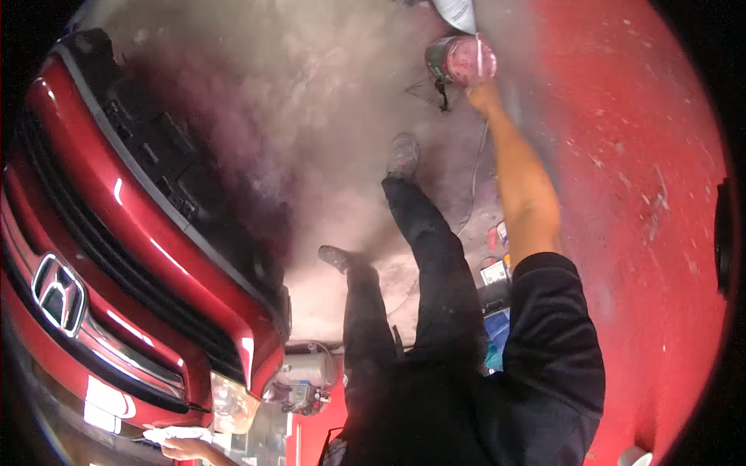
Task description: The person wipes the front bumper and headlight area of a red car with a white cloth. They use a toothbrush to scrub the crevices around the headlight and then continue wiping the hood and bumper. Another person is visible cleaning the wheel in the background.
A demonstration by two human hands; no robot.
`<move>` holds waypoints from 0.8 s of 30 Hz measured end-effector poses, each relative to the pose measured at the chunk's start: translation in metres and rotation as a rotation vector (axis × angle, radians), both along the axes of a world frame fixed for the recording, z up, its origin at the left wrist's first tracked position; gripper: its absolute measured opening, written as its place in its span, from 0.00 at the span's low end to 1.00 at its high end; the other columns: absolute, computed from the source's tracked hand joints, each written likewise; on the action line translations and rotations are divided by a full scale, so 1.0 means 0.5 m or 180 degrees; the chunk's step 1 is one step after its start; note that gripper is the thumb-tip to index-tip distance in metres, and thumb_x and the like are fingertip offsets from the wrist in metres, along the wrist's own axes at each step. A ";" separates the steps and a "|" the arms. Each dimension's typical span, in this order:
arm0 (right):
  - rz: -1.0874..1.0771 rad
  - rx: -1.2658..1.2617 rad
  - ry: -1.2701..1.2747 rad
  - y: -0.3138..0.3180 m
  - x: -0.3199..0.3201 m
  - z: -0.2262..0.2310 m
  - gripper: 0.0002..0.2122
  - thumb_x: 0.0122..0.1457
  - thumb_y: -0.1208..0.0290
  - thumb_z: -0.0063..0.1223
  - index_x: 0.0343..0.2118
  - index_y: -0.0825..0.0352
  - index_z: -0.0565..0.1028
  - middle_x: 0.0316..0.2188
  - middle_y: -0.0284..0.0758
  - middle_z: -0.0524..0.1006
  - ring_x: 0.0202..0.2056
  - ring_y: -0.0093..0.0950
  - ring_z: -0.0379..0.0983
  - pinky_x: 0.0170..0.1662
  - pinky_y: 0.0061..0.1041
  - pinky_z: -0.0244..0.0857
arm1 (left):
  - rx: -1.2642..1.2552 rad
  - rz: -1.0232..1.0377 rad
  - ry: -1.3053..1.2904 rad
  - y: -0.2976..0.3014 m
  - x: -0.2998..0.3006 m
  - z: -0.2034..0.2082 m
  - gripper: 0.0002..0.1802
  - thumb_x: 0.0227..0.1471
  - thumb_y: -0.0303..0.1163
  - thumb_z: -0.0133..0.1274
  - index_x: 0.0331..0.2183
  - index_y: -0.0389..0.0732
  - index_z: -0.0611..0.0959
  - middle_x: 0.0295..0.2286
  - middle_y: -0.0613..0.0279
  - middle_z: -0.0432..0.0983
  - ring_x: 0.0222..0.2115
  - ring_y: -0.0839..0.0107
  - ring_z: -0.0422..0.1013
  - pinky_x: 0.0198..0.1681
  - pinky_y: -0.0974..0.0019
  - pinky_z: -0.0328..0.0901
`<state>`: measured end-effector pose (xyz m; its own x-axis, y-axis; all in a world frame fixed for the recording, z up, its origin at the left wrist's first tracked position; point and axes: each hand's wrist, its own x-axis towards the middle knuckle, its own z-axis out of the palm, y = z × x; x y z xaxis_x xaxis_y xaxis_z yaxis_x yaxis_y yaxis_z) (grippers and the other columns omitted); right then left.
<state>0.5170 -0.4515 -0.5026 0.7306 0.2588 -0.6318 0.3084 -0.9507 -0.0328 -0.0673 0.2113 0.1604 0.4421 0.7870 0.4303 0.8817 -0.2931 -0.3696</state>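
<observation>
At the far end of my outstretched right arm, my right hand (483,97) is closed at the near rim of a red and dark bucket (439,60). The bucket's round pink top faces me, and a pale bar (479,56) crosses it. My fingers are small and partly hidden there. At the lower left, my left hand (183,448) is closed on a white cloth (177,434), which lies against the front of a red car (155,256). The car's grille, chrome emblem (59,295) and headlight (231,402) show.
Pale dust or haze hangs over the stained floor (334,101). A thin cable (475,182) runs past my shoes (403,155). A white sack-like thing (457,14) is beside the bucket. Small containers (493,272) sit near my right leg, a tank-like machine (307,373) by the car. Red surface (653,194) fills the right.
</observation>
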 end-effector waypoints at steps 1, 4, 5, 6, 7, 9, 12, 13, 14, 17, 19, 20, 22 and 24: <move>0.0051 -0.0039 -0.0051 -0.015 0.001 -0.027 0.17 0.55 0.62 0.49 0.43 0.68 0.79 0.43 0.51 0.78 0.50 0.45 0.73 0.53 0.43 0.67 | -0.0114 -0.0034 0.0166 -0.022 0.049 -0.011 0.26 0.63 0.46 0.44 0.42 0.28 0.78 0.39 0.42 0.73 0.42 0.48 0.71 0.47 0.48 0.65; -0.0182 0.0088 0.0013 -0.068 -0.008 -0.094 0.16 0.56 0.63 0.49 0.39 0.71 0.79 0.41 0.51 0.79 0.46 0.46 0.75 0.52 0.44 0.67 | 0.0240 -0.0716 0.1363 0.100 -0.074 0.049 0.17 0.62 0.35 0.47 0.45 0.32 0.79 0.38 0.43 0.75 0.36 0.50 0.71 0.38 0.52 0.68; -0.0244 0.0180 0.0229 0.005 0.036 -0.067 0.16 0.56 0.63 0.49 0.37 0.72 0.79 0.41 0.51 0.79 0.45 0.47 0.75 0.52 0.44 0.68 | 0.0439 -0.0840 0.1867 0.062 -0.126 0.086 0.16 0.62 0.34 0.47 0.45 0.33 0.80 0.39 0.44 0.75 0.36 0.50 0.71 0.38 0.52 0.68; -0.0068 0.0223 -0.0159 -0.037 0.031 -0.099 0.15 0.56 0.63 0.49 0.36 0.72 0.79 0.40 0.51 0.79 0.44 0.47 0.75 0.51 0.44 0.68 | 0.0507 -0.1093 0.2356 0.075 -0.129 0.080 0.16 0.62 0.34 0.47 0.46 0.34 0.80 0.40 0.45 0.76 0.36 0.51 0.71 0.38 0.53 0.68; 0.0053 0.0192 -0.0555 -0.119 0.023 -0.128 0.15 0.56 0.63 0.50 0.35 0.71 0.79 0.39 0.51 0.79 0.44 0.47 0.75 0.50 0.44 0.69 | 0.0063 -0.0881 0.1549 0.094 -0.090 0.031 0.18 0.61 0.34 0.48 0.48 0.35 0.80 0.41 0.47 0.77 0.37 0.51 0.71 0.38 0.55 0.67; -0.0606 0.0133 -0.0201 -0.094 0.027 -0.108 0.16 0.60 0.62 0.51 0.40 0.71 0.78 0.41 0.53 0.77 0.45 0.49 0.73 0.52 0.42 0.66 | 0.0002 -0.0512 0.1133 0.049 -0.020 0.017 0.20 0.61 0.37 0.49 0.50 0.34 0.78 0.42 0.42 0.74 0.39 0.49 0.70 0.45 0.51 0.66; -0.0352 0.0734 -0.1261 -0.090 -0.028 -0.042 0.12 0.57 0.67 0.54 0.38 0.70 0.78 0.37 0.51 0.78 0.40 0.48 0.75 0.48 0.42 0.68 | -0.0261 0.0244 -0.0527 -0.004 0.034 -0.032 0.24 0.60 0.36 0.47 0.52 0.29 0.72 0.45 0.37 0.71 0.45 0.47 0.70 0.51 0.47 0.63; -0.0650 0.0758 -0.0971 -0.080 -0.054 -0.018 0.10 0.57 0.69 0.54 0.38 0.70 0.78 0.35 0.49 0.79 0.38 0.47 0.76 0.46 0.41 0.69 | -0.0574 -0.0002 -0.1278 -0.021 0.055 -0.041 0.22 0.64 0.40 0.47 0.43 0.25 0.73 0.40 0.44 0.68 0.40 0.56 0.68 0.46 0.51 0.65; -0.0944 0.0785 -0.0688 -0.056 -0.084 0.005 0.08 0.56 0.72 0.54 0.37 0.69 0.78 0.32 0.47 0.79 0.36 0.46 0.76 0.43 0.40 0.69 | -0.0561 -0.0042 -0.1189 -0.010 0.033 -0.024 0.21 0.64 0.38 0.47 0.45 0.26 0.71 0.40 0.44 0.68 0.39 0.56 0.67 0.46 0.52 0.64; -0.1376 0.2024 -0.0970 0.027 -0.226 0.140 0.08 0.55 0.76 0.52 0.38 0.68 0.76 0.28 0.40 0.79 0.31 0.35 0.77 0.36 0.34 0.69 | -0.0343 -0.0130 -0.0765 0.000 0.000 -0.017 0.21 0.63 0.38 0.48 0.46 0.27 0.71 0.38 0.43 0.70 0.38 0.54 0.68 0.46 0.51 0.64; -0.2112 0.2461 -0.0246 0.113 -0.307 0.250 0.09 0.56 0.78 0.50 0.40 0.67 0.76 0.28 0.36 0.78 0.30 0.26 0.75 0.34 0.28 0.69 | -0.0238 -0.0140 -0.0709 0.000 -0.016 -0.015 0.23 0.63 0.41 0.50 0.47 0.28 0.71 0.40 0.42 0.72 0.42 0.50 0.69 0.48 0.49 0.64; -0.2607 0.2773 0.0276 0.157 -0.359 0.296 0.10 0.56 0.80 0.49 0.41 0.67 0.76 0.28 0.34 0.78 0.30 0.21 0.74 0.33 0.24 0.69 | -0.0068 -0.0066 -0.0575 0.054 -0.129 0.024 0.25 0.59 0.35 0.54 0.52 0.30 0.69 0.50 0.42 0.67 0.52 0.53 0.66 0.54 0.54 0.63; -0.2863 0.2995 0.1178 0.231 -0.420 0.437 0.11 0.58 0.80 0.47 0.43 0.68 0.76 0.29 0.33 0.79 0.29 0.19 0.72 0.31 0.20 0.67 | -0.0644 -0.0009 -0.1326 0.053 -0.107 -0.019 0.21 0.60 0.34 0.52 0.52 0.34 0.70 0.46 0.47 0.69 0.45 0.58 0.67 0.47 0.58 0.65; -0.2867 0.3123 0.1935 0.305 -0.446 0.547 0.10 0.59 0.79 0.48 0.43 0.68 0.77 0.30 0.31 0.79 0.27 0.16 0.70 0.29 0.16 0.64 | -0.1415 0.0141 -0.2905 0.033 -0.089 -0.028 0.19 0.61 0.33 0.50 0.51 0.38 0.71 0.41 0.52 0.72 0.38 0.63 0.69 0.39 0.62 0.67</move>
